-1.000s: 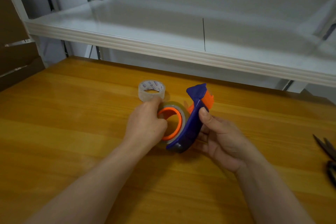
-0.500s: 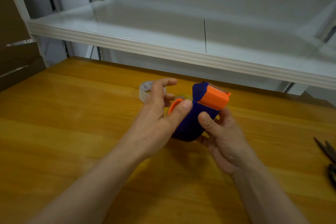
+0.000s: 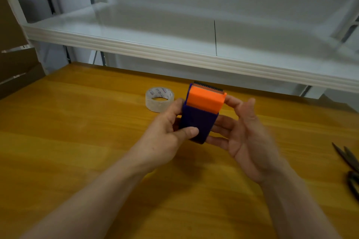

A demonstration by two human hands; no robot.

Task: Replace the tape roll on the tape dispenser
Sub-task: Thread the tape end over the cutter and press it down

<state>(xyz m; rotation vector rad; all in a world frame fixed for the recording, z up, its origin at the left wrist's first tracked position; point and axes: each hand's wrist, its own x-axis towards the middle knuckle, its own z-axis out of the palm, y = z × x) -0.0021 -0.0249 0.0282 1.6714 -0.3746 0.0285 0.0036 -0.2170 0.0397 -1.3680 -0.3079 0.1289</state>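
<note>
Wooden surface (image 3: 77, 141), tape dispenser (image 3: 200, 120) in the grip of left hand (image 3: 167, 137), right hand (image 3: 246, 137) open alongside, clear tape roll (image 3: 159, 99) behind

I've swung the tape dispenser (image 3: 198, 122) from side-on to back-on, so its orange flap (image 3: 206, 101) now stands above my grip and the loaded roll is hidden. My left hand (image 3: 165, 141) has let go of that roll and clamps the blue body, thumb across it. My right hand (image 3: 244, 134) has loosened, its fingers now flat against the side opposite that grip.
</note>
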